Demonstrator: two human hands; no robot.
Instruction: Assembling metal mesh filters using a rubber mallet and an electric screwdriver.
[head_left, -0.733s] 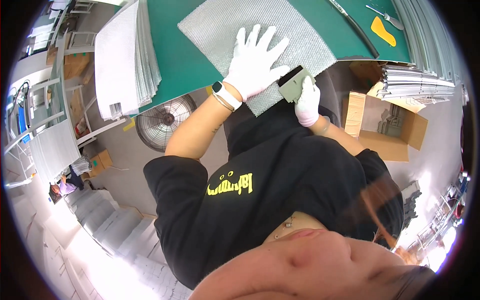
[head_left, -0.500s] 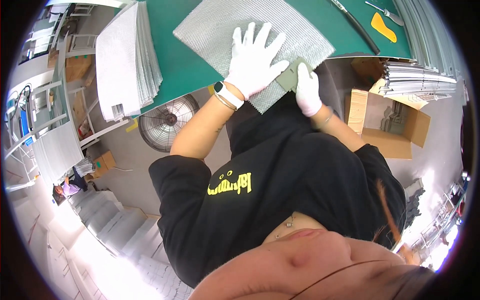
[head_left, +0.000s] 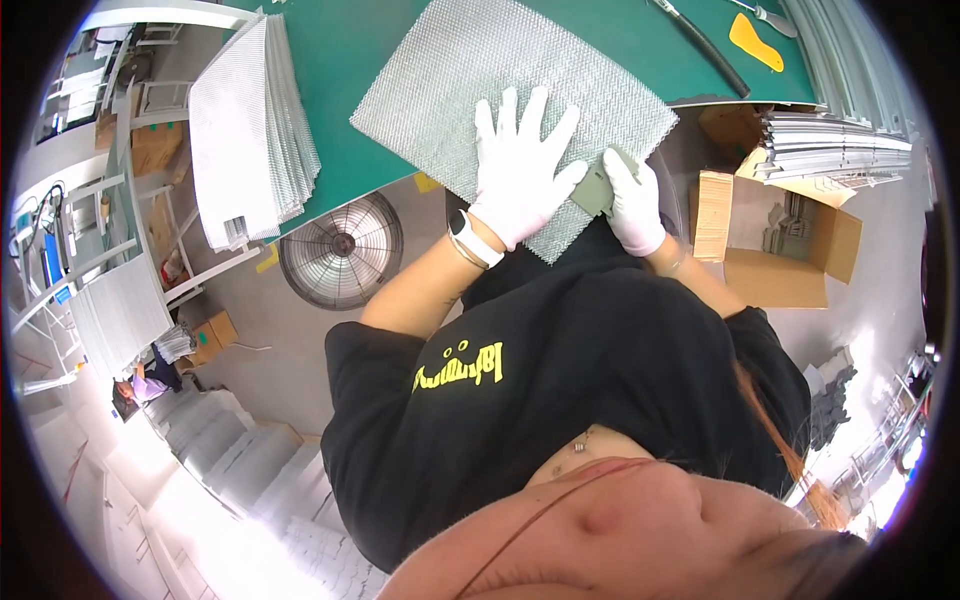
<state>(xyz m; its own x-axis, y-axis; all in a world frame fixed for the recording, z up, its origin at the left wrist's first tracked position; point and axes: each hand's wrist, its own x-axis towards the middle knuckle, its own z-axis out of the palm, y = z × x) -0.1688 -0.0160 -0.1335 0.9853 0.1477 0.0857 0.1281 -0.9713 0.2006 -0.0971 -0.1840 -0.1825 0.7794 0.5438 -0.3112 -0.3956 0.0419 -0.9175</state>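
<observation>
A silvery metal mesh sheet (head_left: 480,60) lies askew over the near edge of the green table (head_left: 345,150), one corner hanging out toward my body. My left hand (head_left: 522,175), in a white glove, rests flat on the sheet with its fingers spread. At the sheet's near right edge, a small flat grey-green piece (head_left: 593,194) sits against the mesh. My right hand (head_left: 636,208), also gloved, grips that piece with the thumb on top; the fingers beneath are hidden.
A stack of mesh sheets (head_left: 245,130) stands at the table's left. Far right lie a black-handled tool (head_left: 710,50), a yellow scraper (head_left: 755,43) and a screwdriver (head_left: 775,20). A floor fan (head_left: 342,245) and an open cardboard box (head_left: 775,280) flank me. Another person (head_left: 145,388) is at far left.
The mesh sheet has slid toward me and slightly right, along with both hands. My right hand still grips the grey-green piece.
</observation>
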